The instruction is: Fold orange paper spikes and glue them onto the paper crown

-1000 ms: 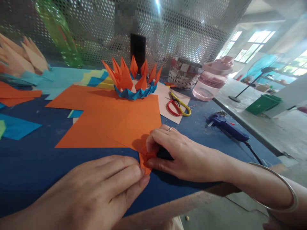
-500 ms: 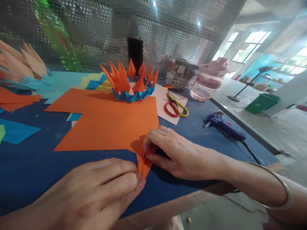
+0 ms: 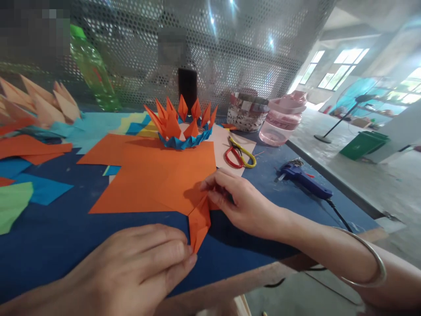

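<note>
A small folded piece of orange paper [image 3: 199, 221] lies at the near edge of larger orange sheets [image 3: 154, 180] on the blue tabletop. My left hand [image 3: 141, 259] rests flat beside it, fingers together, the fingertips pinching its lower tip. My right hand [image 3: 235, 197] is at its upper end, thumb and forefinger closed on the top of the fold. Just behind the hands stands a ring of orange folded-paper petals on a blue folded base [image 3: 186, 141], sitting on the orange sheets.
Scissors [image 3: 240, 153] with red and yellow handles lie on pale paper. A blue glue gun [image 3: 305, 179] is at the right, near a pink bottle [image 3: 279, 123] and a patterned pot [image 3: 247, 113]. Blue paper [image 3: 49, 188], a green bottle [image 3: 95, 70] and peach paper petals [image 3: 49, 105] stand left.
My right hand has slid up along the folded orange paper, uncovering more of its creased face. My left hand stays at the lower tip. The view has shifted slightly.
</note>
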`<control>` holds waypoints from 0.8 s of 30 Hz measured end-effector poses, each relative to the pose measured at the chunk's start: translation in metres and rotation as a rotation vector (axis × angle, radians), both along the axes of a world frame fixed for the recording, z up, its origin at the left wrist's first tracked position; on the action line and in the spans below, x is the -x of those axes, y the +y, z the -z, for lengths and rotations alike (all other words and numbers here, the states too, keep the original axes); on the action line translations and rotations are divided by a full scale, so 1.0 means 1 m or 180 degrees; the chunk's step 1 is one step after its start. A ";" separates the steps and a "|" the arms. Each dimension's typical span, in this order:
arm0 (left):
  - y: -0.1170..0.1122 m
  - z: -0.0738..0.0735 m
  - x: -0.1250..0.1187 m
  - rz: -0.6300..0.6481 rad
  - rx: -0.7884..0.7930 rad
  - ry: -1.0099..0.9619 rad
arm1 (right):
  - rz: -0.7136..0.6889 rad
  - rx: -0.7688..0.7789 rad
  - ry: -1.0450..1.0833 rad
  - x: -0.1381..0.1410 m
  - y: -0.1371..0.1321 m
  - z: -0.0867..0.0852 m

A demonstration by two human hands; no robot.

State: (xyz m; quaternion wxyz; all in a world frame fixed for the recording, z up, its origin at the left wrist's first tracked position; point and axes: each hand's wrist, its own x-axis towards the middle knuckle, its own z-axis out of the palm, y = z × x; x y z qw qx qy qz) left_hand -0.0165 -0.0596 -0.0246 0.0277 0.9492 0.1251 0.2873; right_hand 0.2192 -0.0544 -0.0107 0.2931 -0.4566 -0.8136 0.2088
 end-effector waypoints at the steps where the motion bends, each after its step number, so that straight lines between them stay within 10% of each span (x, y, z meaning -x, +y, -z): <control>1: 0.000 -0.002 -0.001 0.0072 0.0058 -0.0030 | 0.0056 -0.0046 -0.0057 -0.001 0.002 0.001; 13: 0.001 -0.026 -0.003 0.0216 0.0050 0.0075 | -0.0086 -0.0239 -0.0773 -0.002 0.007 -0.005; 24: -0.003 -0.021 0.000 -0.0146 0.0084 -0.0190 | 0.0017 0.0481 0.0152 -0.001 0.006 -0.014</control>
